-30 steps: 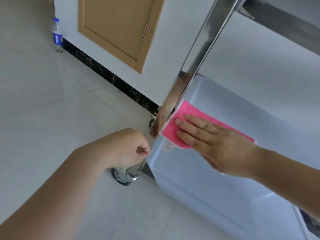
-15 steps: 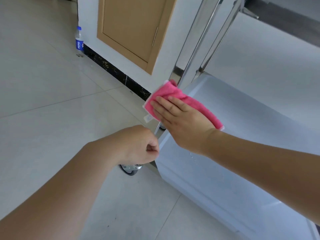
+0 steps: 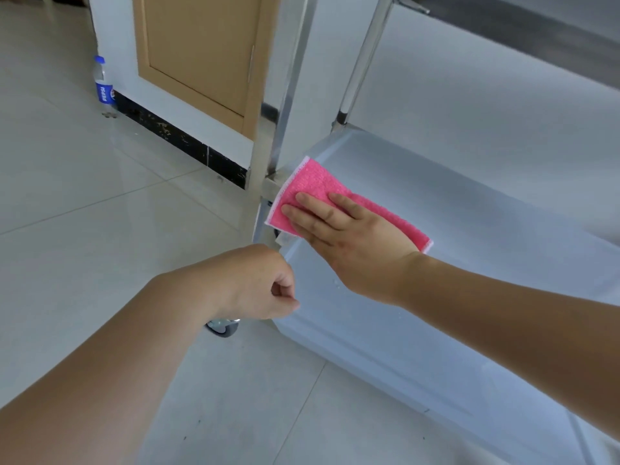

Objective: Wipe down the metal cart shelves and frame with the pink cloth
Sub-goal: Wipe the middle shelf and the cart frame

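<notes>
The metal cart's bottom shelf (image 3: pixel 469 263) fills the right side, with a shiny upright post (image 3: pixel 285 95) at its left corner and a thinner post (image 3: pixel 362 58) behind. A folded pink cloth (image 3: pixel 312 189) lies flat on the shelf's left corner beside the post. My right hand (image 3: pixel 349 239) presses down on the cloth with the fingers spread flat. My left hand (image 3: pixel 258 283) is a loose fist at the shelf's left front edge, nothing visible in it. A caster wheel (image 3: pixel 223 327) shows under the left wrist.
Pale tiled floor (image 3: pixel 84 213) spreads to the left. A Pepsi bottle (image 3: pixel 104 85) stands by the white wall, with its black skirting, and a tan wooden door panel (image 3: pixel 201 52) is behind the cart. An upper shelf edge (image 3: pixel 536 31) crosses the top right.
My right hand slid the cloth up the post, then back down onto the shelf corner. The view shifted right and back. My left fist stayed near the shelf edge.
</notes>
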